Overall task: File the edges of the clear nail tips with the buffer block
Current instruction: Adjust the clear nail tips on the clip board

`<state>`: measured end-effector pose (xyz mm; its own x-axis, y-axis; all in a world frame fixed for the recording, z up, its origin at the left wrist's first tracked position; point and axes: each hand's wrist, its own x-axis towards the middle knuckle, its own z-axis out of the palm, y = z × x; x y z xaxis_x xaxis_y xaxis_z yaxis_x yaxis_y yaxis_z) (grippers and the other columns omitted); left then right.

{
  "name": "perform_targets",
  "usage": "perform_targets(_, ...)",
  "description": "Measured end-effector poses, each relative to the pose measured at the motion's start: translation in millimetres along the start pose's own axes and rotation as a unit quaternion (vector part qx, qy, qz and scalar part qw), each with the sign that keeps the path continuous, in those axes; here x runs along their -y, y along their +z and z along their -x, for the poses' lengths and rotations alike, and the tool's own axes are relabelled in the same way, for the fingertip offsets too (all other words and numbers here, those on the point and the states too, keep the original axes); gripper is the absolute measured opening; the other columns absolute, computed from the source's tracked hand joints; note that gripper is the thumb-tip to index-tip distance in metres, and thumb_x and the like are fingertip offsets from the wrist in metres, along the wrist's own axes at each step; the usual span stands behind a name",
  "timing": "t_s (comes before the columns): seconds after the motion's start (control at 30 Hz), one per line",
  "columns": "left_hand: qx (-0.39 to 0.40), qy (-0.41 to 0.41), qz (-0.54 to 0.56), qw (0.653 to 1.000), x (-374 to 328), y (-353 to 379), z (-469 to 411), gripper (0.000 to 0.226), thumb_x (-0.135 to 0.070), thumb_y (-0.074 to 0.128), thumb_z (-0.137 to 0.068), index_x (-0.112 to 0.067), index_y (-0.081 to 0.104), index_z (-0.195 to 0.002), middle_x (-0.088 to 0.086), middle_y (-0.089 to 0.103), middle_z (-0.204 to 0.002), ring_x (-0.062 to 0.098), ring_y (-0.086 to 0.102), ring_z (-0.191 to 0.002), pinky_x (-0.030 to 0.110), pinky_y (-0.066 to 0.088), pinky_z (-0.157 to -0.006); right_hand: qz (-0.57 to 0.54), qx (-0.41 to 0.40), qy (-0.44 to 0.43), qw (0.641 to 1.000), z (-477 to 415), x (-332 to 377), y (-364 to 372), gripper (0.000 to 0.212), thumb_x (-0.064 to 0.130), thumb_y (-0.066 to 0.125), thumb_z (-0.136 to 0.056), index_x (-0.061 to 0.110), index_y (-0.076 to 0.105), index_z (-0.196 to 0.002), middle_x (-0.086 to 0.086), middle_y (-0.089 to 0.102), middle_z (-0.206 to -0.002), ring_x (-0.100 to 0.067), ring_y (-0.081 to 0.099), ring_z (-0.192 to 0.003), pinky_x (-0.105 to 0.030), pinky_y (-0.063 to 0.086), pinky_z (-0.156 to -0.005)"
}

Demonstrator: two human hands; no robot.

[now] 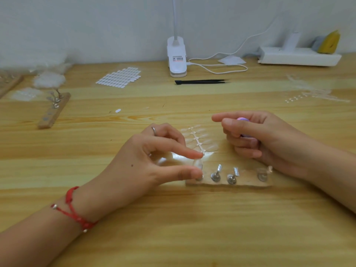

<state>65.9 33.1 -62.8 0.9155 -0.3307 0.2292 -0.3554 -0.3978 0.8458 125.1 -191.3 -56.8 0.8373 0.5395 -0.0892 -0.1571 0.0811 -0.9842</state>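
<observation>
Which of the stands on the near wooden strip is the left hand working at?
The leftmost stand, at the left end of the wooden strip: the left hand pinches the clear nail tip on it. The other three are untouched.

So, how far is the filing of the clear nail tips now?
Done: nothing visibly filed; the far-right tip is only mounted. In hand: the left hand pinches a clear tip on the wooden holder's first stand; the right hand grips the buffer block, not touching it. To do: the strip of joined tips behind; two middle stands seem bare.
</observation>
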Motion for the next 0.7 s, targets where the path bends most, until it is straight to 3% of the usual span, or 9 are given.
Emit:
perform_targets(0.47,0.023,0.0,-0.014,1.0,1.4,1.6,-0.7,0.025,-0.051,0.078,-0.058,-0.045,0.075,-0.083,-0.014,0.061,-0.088,0.009,0.058,-0.094,0.009,0.037,-0.083,0.003,-0.001,0.002,1.0,-0.3,-0.9,-0.9,0.024,0.022,0.068,-0.072,0.024,0.079,-0.093,0.005,0.035,-0.065,-0.003,0.033,-0.047,-0.014,0.031,-0.037)
perform_targets(0.7,0.032,0.001,-0.034,0.999,2.6,2.0,-0.9,0.025,-0.056,0.075,-0.061,-0.047,0.072,-0.084,-0.017,0.064,-0.089,0.016,0.058,-0.095,0.019,0.041,-0.084,0.006,0.001,0.002,1.0,-0.5,-0.8,-1.1,0.024,0.022,0.069,-0.072,0.023,0.079,-0.093,0.007,0.037,-0.062,-0.003,0.032,-0.046,-0.014,0.031,-0.038)
